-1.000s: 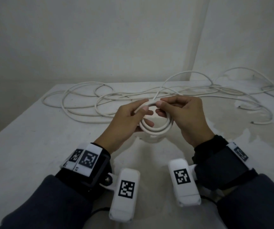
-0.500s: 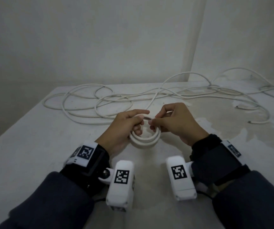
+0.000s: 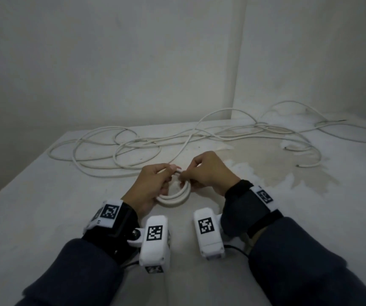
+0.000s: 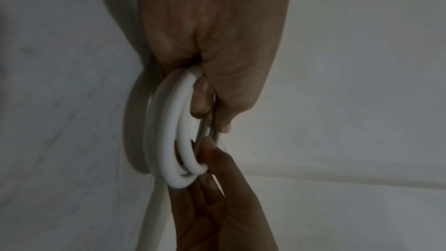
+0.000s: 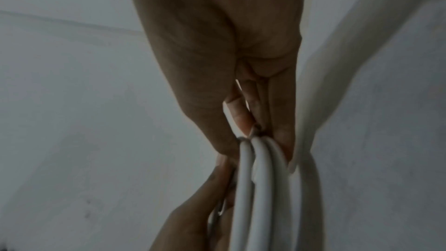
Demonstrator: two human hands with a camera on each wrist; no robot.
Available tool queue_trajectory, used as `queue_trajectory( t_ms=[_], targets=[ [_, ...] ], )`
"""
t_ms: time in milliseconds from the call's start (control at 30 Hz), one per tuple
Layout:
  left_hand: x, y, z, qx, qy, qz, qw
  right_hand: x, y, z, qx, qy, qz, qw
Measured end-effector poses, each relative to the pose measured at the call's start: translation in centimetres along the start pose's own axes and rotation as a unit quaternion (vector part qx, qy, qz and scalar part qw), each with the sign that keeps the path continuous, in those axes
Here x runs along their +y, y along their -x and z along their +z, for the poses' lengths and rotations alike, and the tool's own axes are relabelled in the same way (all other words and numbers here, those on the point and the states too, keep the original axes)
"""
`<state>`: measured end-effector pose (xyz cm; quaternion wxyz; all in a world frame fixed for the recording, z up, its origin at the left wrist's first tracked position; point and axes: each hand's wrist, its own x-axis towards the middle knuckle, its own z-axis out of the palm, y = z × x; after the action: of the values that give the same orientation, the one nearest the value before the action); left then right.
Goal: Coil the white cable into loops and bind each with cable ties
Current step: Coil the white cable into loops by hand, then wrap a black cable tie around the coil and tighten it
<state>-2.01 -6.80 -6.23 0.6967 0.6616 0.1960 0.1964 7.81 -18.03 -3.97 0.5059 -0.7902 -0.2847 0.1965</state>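
My left hand [image 3: 150,186] grips the small coil [image 3: 174,196] of white cable just above the near table [image 3: 45,206]; my right hand [image 3: 208,173] pinches its top. Loose cable [image 3: 133,146] sprawls far behind.

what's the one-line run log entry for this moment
phase: binding coil | left hand: grips white cable coil | right hand: pinches coil top, tie unclear | loose cable: on table
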Motion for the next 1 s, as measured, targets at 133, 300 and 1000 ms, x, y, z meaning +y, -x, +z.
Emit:
queue_trajectory(
  t_ms=[133, 300, 1000],
  targets=[
    [-0.7, -0.3, 2.1, -0.009, -0.004, -0.002, 1.0, 0.3, 1.2, -3.4, -0.071, -0.037, 0.065, 0.995],
    [-0.9, -1.9, 7.4, -0.019, 0.005, 0.007, 1.0, 3.1, 3.0, -12.0, 0.038, -0.001, 0.1, 0.994],
    [-2.1, -3.4, 14.7, -0.036, 0.012, 0.016, 0.999, 15.0, 5.5, -31.6, 0.338, 0.319, 0.244, 0.851]
  ],
)
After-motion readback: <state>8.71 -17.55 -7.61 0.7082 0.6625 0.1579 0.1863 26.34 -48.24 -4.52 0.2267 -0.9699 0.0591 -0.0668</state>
